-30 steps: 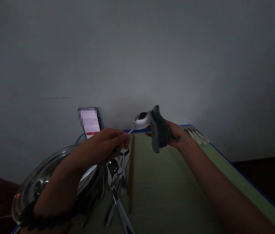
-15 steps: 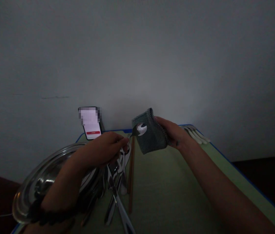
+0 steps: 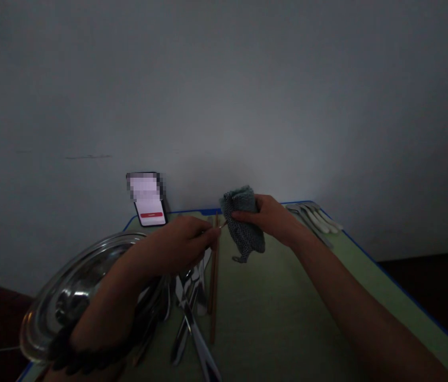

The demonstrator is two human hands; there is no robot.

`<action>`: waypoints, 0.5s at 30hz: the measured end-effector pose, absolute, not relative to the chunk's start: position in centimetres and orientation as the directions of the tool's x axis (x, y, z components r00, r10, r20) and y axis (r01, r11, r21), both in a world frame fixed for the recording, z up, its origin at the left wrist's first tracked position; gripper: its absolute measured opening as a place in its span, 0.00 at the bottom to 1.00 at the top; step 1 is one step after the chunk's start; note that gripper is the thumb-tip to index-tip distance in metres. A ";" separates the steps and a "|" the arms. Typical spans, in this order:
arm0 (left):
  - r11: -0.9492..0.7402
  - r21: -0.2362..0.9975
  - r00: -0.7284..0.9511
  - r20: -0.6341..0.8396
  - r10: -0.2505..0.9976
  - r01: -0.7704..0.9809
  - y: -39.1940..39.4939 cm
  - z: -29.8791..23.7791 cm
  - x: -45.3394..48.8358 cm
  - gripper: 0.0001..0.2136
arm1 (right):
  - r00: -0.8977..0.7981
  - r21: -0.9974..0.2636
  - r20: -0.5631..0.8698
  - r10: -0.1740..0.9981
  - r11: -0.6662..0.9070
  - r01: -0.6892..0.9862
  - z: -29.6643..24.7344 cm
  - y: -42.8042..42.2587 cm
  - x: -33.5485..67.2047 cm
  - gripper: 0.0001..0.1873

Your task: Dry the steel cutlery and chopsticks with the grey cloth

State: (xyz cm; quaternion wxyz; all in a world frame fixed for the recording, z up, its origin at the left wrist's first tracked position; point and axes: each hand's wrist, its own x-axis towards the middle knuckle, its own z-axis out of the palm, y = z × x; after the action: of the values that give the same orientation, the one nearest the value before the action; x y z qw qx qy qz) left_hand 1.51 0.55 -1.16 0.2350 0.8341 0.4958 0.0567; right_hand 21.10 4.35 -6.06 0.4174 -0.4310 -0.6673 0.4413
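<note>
My left hand (image 3: pixel 192 237) pinches a spoon (image 3: pixel 224 225), of which only a short bit of handle shows between my fingers and the cloth. A grey-green cloth (image 3: pixel 245 223) with a checked edge is folded around the spoon's bowl, hiding it. My right hand (image 3: pixel 265 215) grips that cloth, thumb across the front. Under my left hand lie loose knives and other cutlery (image 3: pixel 194 323), partly covered by the hand. Right beside them is a pair of brown chopsticks (image 3: pixel 213 297).
A large shiny metal bowl (image 3: pixel 49 307) stands at the left, partly behind my left forearm. A lit phone (image 3: pixel 150 204) leans against the wall. Several pale-handled utensils (image 3: pixel 323 220) lie at the table's back right. The green table (image 3: pixel 279 313) has a blue edge.
The cloth, open behind the spoon's bowl before, is now wrapped over it. My right thumb has come round to the cloth's front and the bowl has gone from sight.
</note>
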 end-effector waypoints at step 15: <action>-0.496 0.377 0.534 0.004 0.845 0.782 1.2 -0.4 -1.7 0.17 | -0.525 -0.936 0.082 0.847 0.246 0.252 -5.1 4.6 24.8 0.15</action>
State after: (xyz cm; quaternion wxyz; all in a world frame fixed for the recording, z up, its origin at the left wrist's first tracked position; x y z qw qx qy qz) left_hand -1.75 1.20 -0.40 0.1674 0.8597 0.4733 0.0945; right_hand 24.83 4.56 -5.07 0.3077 -0.3779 -0.7270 0.4838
